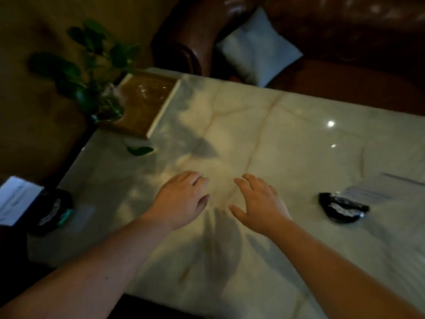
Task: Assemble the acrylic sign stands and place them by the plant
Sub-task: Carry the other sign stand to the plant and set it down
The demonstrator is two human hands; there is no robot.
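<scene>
While both hands, left hand [181,199] and right hand [257,203], are held open and empty over the marble table [299,134], clear acrylic sheets [377,189] lie far right, well apart from the plant [92,72]; stiff, slippery, scratch-prone, best gripped by edges.

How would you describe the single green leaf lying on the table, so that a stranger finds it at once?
Start from the pale marble table and go to its far left corner, where a potted plant stands by a brown tray. Just nearer than the tray's near edge lies the fallen leaf. It alone lies flat on the bare marble, apart from the plant's foliage.
</scene>
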